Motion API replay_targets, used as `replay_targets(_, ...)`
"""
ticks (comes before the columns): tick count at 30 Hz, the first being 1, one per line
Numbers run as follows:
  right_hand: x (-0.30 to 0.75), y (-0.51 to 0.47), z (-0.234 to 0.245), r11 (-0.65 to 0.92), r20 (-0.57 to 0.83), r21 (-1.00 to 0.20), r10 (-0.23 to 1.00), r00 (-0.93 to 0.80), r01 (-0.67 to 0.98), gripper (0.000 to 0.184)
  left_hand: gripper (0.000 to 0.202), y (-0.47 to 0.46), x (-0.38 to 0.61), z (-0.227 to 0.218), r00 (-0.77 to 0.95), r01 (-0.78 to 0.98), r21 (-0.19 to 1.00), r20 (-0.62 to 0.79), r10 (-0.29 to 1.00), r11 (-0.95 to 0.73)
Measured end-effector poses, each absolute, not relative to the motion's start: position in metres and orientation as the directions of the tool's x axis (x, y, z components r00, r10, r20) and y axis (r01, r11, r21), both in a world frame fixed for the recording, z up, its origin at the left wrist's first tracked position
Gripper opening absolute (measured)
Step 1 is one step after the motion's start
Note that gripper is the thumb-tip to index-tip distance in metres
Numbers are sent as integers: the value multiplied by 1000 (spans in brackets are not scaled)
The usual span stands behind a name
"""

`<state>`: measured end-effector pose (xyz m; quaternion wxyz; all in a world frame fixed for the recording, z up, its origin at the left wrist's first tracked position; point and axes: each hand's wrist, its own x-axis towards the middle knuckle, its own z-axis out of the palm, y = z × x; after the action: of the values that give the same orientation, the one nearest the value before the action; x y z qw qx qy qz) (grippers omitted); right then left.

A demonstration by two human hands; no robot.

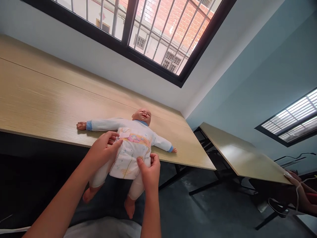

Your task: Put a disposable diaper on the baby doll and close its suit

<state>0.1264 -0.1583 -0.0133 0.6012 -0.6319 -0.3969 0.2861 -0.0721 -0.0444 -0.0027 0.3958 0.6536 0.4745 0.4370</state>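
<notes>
The white-clothed, blue-cuffed doll (145, 129) has a colourfully printed white diaper (131, 150).

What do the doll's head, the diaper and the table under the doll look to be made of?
Doll's head: probably vinyl or similar plastic; smooth, with a soft sheen.
Diaper: likely nonwoven fabric, perhaps plastic film; matte, white, printed, creased.
Table: wood or wood-look laminate, hard to tell; pale grain, satin glare.

Looks like a plain classroom or training room tbh: long table (61, 92) around 9 o'clock, second table (237, 155) near 4, barred window (145, 34) at 12.
</notes>
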Motion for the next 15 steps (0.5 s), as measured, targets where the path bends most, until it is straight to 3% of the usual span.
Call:
replay_targets(3, 125, -171, -12, 33, 100, -990, 849, 519, 136, 47, 61, -58, -73, -2, 179, 260, 936, 197, 964, -239)
replay_targets(6, 122, -181, -10, 20, 99, -987, 853, 513, 157, 47, 69, -73, -70, 2, 143, 391, 880, 232, 962, -270)
replay_targets(9, 121, -199, -6, -16, 49, -990, 894, 446, 141, 46, 78, -89, -75, -2, 135, 420, 886, 150, 979, -194)
replay_targets(12, 128, -226, -1, -70, -49, -996, 948, 316, 55, 47, 79, -105, -92, -20, 223, 201, 980, -60, 973, 14)
replay_targets(15, 138, -250, 8, -114, -119, -992, 985, 125, -47, 53, 69, -120, -109, -43, 396, -58, 952, -254, 882, 300)
